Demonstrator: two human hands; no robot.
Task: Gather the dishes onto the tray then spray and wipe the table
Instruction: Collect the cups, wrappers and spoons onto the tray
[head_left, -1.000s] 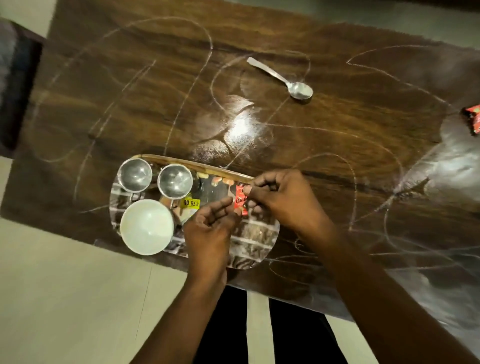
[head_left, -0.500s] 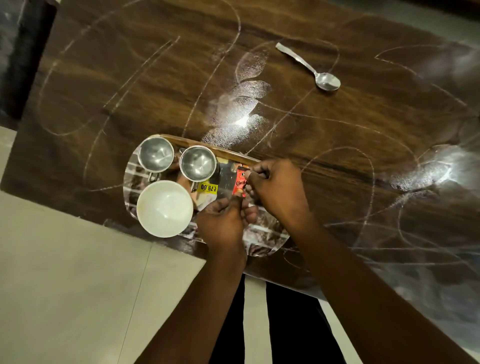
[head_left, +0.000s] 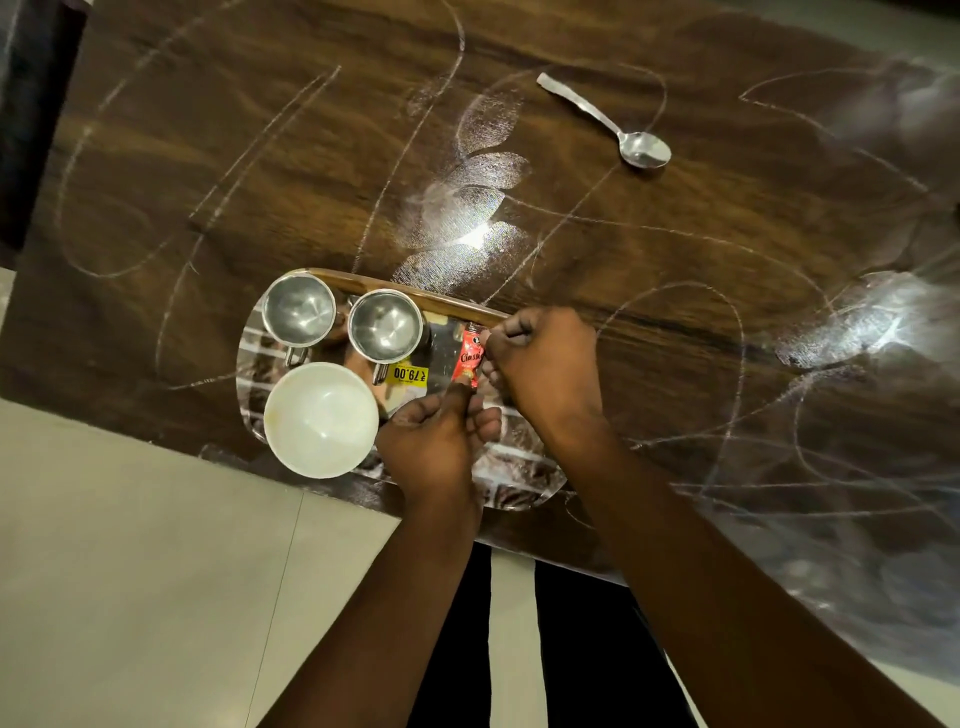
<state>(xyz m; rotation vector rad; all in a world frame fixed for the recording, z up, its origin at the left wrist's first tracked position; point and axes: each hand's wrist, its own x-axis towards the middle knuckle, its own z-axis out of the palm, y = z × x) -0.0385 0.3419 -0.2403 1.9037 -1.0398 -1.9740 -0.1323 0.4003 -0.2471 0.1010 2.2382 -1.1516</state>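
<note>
Fingers (head_left: 458, 396): left hand (head_left: 441, 436) and right hand (head_left: 545, 364) each pinch one end of 1 red sachet (head_left: 470, 358), over tray.
Tray (head_left: 519, 486): 1, at near tabletop (head_left: 208, 182) edge; carries 1 white bowl (head_left: 321, 420), 2 steel cups (head_left: 298, 310) (head_left: 385, 326).
Spoon (head_left: 618, 130): 1, far side, well apart from tray.

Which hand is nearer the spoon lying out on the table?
Right. The right hand is at the far edge of the tray, below the spoon in view; the left hand sits lower, nearer the person. Both pinch the red sachet.
</note>
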